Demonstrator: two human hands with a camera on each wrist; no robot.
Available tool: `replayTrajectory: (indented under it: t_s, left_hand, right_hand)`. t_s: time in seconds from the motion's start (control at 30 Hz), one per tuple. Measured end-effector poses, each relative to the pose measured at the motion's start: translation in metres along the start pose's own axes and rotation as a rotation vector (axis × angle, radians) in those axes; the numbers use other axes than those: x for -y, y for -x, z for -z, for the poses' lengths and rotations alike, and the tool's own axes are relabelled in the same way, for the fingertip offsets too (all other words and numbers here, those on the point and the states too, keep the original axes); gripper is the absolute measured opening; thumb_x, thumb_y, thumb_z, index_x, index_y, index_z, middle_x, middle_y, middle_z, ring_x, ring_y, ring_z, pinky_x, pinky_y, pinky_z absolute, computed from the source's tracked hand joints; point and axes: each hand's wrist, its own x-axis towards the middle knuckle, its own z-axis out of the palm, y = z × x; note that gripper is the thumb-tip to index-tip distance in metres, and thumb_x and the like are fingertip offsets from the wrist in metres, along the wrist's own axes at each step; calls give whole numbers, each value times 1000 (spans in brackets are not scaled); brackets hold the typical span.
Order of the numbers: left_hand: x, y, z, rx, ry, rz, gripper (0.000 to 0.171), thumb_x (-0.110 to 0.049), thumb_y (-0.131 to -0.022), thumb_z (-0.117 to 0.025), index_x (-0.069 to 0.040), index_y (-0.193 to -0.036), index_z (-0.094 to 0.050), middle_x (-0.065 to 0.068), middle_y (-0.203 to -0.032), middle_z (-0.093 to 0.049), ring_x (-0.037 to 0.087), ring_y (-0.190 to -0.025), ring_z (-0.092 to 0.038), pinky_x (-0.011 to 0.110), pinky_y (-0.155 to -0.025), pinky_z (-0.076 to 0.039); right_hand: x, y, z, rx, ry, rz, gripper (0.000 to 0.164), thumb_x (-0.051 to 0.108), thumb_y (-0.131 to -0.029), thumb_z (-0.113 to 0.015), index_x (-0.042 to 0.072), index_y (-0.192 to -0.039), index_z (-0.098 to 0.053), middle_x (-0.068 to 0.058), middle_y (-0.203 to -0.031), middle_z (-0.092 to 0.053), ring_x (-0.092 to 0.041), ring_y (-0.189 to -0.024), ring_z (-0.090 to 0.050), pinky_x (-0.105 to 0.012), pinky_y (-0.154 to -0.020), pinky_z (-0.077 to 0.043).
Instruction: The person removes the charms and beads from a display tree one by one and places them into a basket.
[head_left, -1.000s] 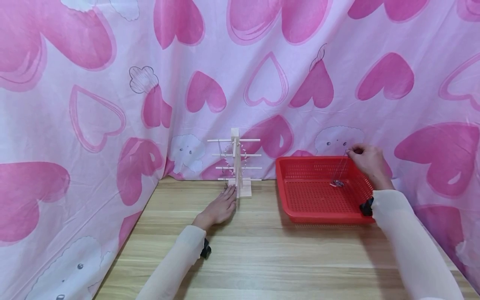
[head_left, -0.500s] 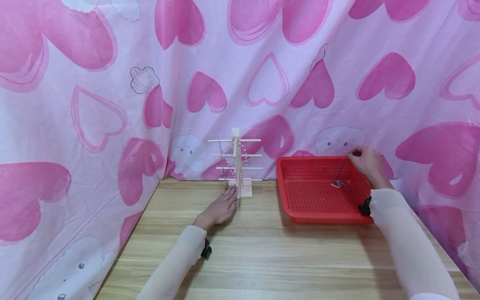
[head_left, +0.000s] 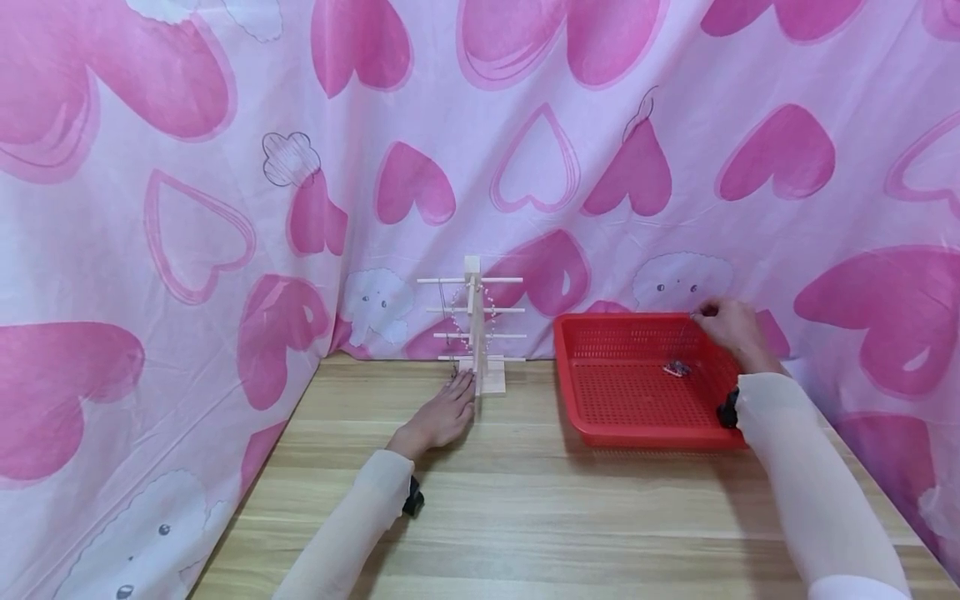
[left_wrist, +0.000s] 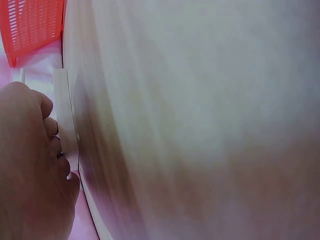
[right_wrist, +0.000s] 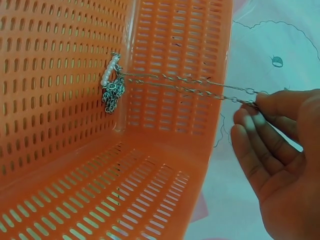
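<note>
My right hand [head_left: 733,329] is over the back right of a red perforated basket [head_left: 652,440]. Its thumb and fingertips pinch one end of a silvery chain necklace [right_wrist: 216,95]. Two strands run from the pinch down to a tangled heap of chain [right_wrist: 113,97] with white pearl-like beads, on the basket floor. At the centre back stands a pale wooden rack [head_left: 472,267] with several horizontal pegs. My left hand [head_left: 442,414] lies with straight fingers at the rack's base [left_wrist: 64,107]; the fingertips touch it.
A pearl-like beaded loop [head_left: 491,321] and a thin dark chain [head_left: 442,296] hang on the rack. Pink heart-printed cloth [head_left: 412,183] rises behind and along the sides of the wooden table [head_left: 495,517]. The rack stands left of the basket.
My right hand has dipped slightly, still pinching the necklace, and the strands between it and the heap look shorter. The left hand stays at the rack's base.
</note>
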Motion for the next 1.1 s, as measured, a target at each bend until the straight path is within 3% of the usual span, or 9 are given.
replayTrajectory:
  t_s: [0.17,0.4,0.67,0.9,1.0,1.1]
  left_hand:
    - [-1,1,1,-8,5,-8,60,-27,-116,-26,4,-167,-19,21,-178,-14,39,-167,-13,51,-136,-20]
    - [0,1,0,-8,15,1,61,-27,-115,-26,3,-168,-20,20,-178,-13,37,-167,-12,50,-136,-19]
    - [2,-1,-4,-33,53,-9,60,-24,-114,-27,5,-167,-21,21,-178,-15,40,-166,-13,54,-136,-19]
    - [2,-1,-4,-31,42,-15,60,-24,-114,-28,5,-167,-22,21,-178,-15,40,-166,-13,54,-136,-19]
    - [2,-1,-3,-23,32,-8,60,-26,-115,-27,4,-167,-22,20,-178,-14,38,-167,-12,52,-136,-20]
    - [2,-1,-3,-21,28,-2,61,-27,-115,-27,3,-167,-21,20,-178,-14,38,-167,-12,51,-136,-20]
  right_hand:
    - [-1,-3,1,75,20,35,29,15,-105,-60,-8,-121,-67,-31,-111,-66,-42,-97,-58,-40,-76,-54]
    - [0,-4,0,166,32,9,30,15,-106,-60,-9,-121,-68,-30,-111,-66,-40,-97,-59,-37,-76,-55]
    - [0,-3,-4,228,19,-33,30,12,-106,-59,-11,-124,-66,-34,-119,-66,-45,-102,-62,-56,-89,-61]
    - [-1,-1,-8,259,1,-64,34,12,-104,-62,-10,-131,-64,-36,-128,-62,-47,-108,-61,-67,-103,-57]
    - [-3,-2,-9,274,-3,-71,34,12,-104,-62,-11,-130,-65,-35,-125,-63,-46,-106,-61,-64,-100,-58]
    - [-5,-5,-12,282,12,-68,32,12,-103,-62,-11,-126,-66,-33,-118,-66,-43,-101,-62,-53,-89,-62]
